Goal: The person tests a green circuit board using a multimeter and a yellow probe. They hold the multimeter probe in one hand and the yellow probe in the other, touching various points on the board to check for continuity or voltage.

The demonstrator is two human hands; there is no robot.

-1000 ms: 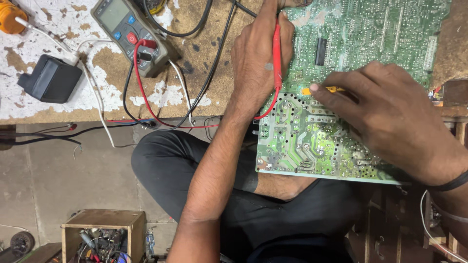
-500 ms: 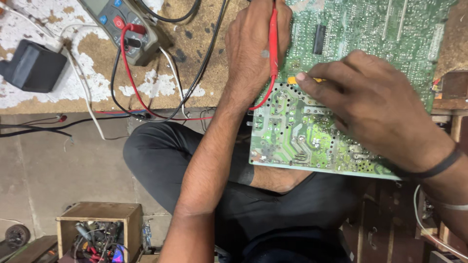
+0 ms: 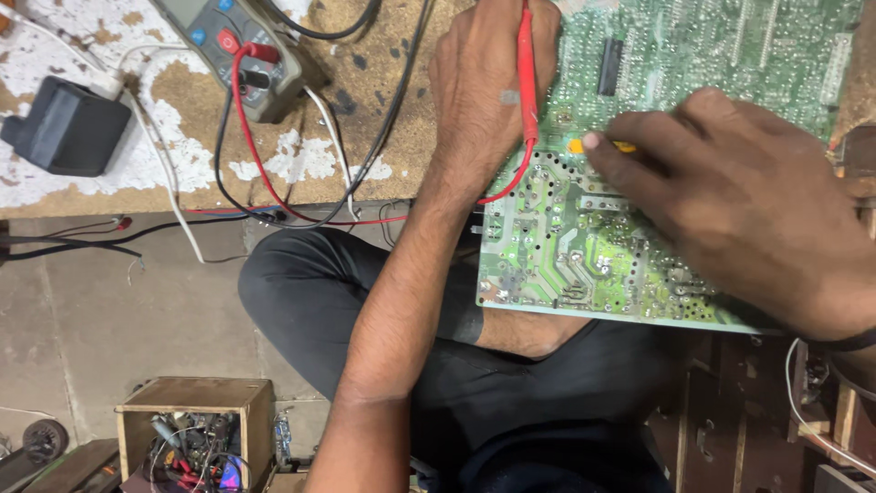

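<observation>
On the worn bench (image 3: 365, 173), whose white paint has flaked off to bare brown fibreboard, a green circuit board (image 3: 584, 246) lies solder side up, its near edge jutting past the bench rim over the person's lap. The board's surface is a dense mesh of pale traces and shiny solder dots, with one black oblong chip (image 3: 610, 66) near the top. The left hand (image 3: 484, 91) is closed around a slim red probe (image 3: 526, 73), held upright against the board; the probe's tip is cut off by the upper edge of the view. The right hand (image 3: 730, 196) lies curled over the board, fingertips pinched on a small yellow-orange piece (image 3: 577, 145), most of which is hidden under the fingers, so its kind is hard to make out. A glossy red lead (image 3: 255, 155) loops from the probe across the bench to a grey multimeter (image 3: 228, 46), itself cropped at the top. A matte black boxy adapter (image 3: 66, 128) sits at the left with a white cable (image 3: 169, 183) beside it. Down on the floor stands an open wooden box (image 3: 196, 397) of tangled wires and parts.
</observation>
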